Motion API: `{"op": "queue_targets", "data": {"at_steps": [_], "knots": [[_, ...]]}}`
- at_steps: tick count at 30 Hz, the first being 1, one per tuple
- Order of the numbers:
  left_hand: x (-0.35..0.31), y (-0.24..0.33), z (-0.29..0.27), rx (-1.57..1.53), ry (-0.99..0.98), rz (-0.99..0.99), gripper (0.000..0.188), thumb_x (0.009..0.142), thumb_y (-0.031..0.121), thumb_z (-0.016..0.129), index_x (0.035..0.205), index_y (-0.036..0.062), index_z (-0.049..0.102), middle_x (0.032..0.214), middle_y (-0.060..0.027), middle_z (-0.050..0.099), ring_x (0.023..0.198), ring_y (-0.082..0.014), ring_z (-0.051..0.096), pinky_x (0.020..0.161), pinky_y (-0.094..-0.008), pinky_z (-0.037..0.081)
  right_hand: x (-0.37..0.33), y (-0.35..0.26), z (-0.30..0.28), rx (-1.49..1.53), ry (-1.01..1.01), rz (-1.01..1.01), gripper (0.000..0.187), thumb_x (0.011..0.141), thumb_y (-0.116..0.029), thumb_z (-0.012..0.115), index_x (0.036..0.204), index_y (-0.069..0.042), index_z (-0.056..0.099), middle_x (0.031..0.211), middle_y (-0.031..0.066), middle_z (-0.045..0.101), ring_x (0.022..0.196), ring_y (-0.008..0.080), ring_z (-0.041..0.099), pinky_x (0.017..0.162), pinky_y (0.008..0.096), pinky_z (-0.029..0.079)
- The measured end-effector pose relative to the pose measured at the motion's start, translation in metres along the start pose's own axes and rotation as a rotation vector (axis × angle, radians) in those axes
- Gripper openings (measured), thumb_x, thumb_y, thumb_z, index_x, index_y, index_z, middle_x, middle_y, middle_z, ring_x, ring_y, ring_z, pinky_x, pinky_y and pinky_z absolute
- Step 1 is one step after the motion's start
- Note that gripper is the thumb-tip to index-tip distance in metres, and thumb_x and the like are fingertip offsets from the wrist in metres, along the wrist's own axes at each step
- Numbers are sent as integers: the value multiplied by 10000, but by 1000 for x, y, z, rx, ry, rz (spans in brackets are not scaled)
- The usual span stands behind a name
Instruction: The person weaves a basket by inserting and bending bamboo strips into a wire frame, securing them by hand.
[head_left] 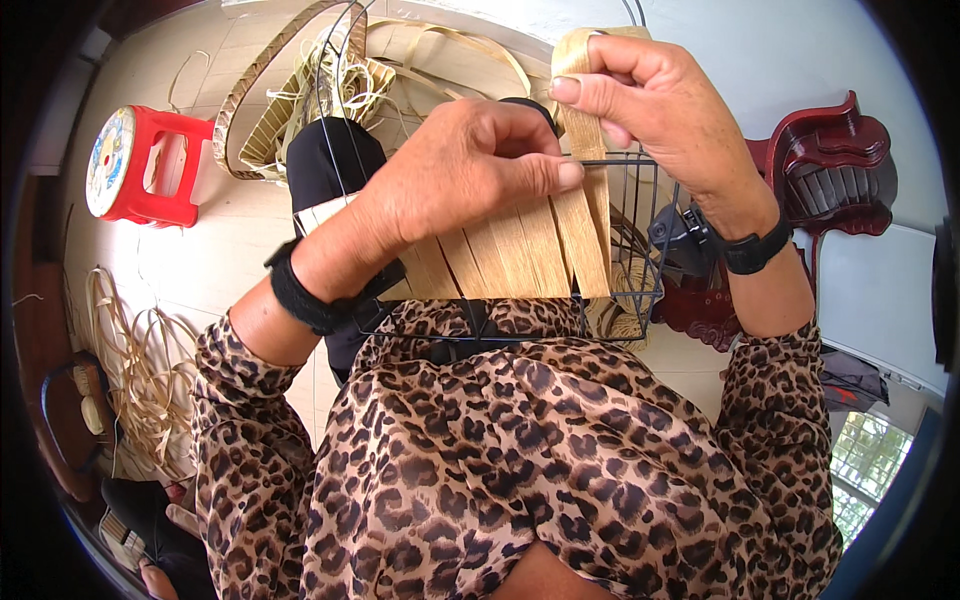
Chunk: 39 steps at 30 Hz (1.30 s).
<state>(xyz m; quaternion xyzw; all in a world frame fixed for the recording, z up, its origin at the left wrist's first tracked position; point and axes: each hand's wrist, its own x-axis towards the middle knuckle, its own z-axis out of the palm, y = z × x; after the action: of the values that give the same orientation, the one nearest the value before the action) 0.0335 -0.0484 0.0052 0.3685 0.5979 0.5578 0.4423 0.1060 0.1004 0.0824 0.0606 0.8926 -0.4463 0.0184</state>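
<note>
Both hands clamp one flat tan weaving strip (pixel 585 215) against a black wire basket frame (pixel 640 250) at centre: left hand (pixel 470 170) pinching at 9 o'clock, right hand (pixel 650 95) gripping its upper end at 12. The strip looks light, pliable, crease-prone; best held flat.

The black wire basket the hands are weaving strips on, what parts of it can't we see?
Head view only:
- Black wire basket: its near side is covered by the flat tan woven strips.
- Its bottom: hidden behind the leopard-print sleeves.
- Left rim: behind the left hand.
- The strip's upper end: inside the right hand.
- Basket's inside: too cluttered to tell.
</note>
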Motion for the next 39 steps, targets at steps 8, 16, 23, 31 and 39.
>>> {"op": "queue_targets", "data": {"at_steps": [8,16,23,31,39], "knots": [[-27,-16,35,854,480,1002,232,673,288,724,800,126,617,712,-18,466,644,-157,467,550,-272,368,4,3,-1,66,-8,131,142,834,-179,632,815,-39,632,631,-69,488,522,-4,419,482,152,363],[-27,-22,54,870,249,1041,285,576,125,633,860,109,650,675,18,397,627,-140,437,558,-268,358,4,12,0,65,-15,38,159,838,-187,628,803,-32,625,590,-69,466,515,0,425,462,158,363],[-29,-24,56,840,175,1020,239,579,121,619,816,90,627,670,10,397,636,-151,443,581,-286,370,2,8,4,42,3,83,171,839,-192,628,782,-31,612,563,-67,447,505,3,421,456,159,355],[-33,-21,56,872,147,984,256,553,134,608,805,85,616,678,-3,404,653,-160,450,610,-300,396,2,9,5,23,-35,76,202,843,-177,615,717,-26,571,558,-60,442,499,10,416,451,165,350],[-37,-23,54,883,119,1003,264,535,141,613,789,67,607,745,-29,485,708,-174,490,616,-296,401,5,7,3,-71,-165,85,238,834,-157,607,672,-11,511,568,-49,411,522,19,380,455,201,343]]}}
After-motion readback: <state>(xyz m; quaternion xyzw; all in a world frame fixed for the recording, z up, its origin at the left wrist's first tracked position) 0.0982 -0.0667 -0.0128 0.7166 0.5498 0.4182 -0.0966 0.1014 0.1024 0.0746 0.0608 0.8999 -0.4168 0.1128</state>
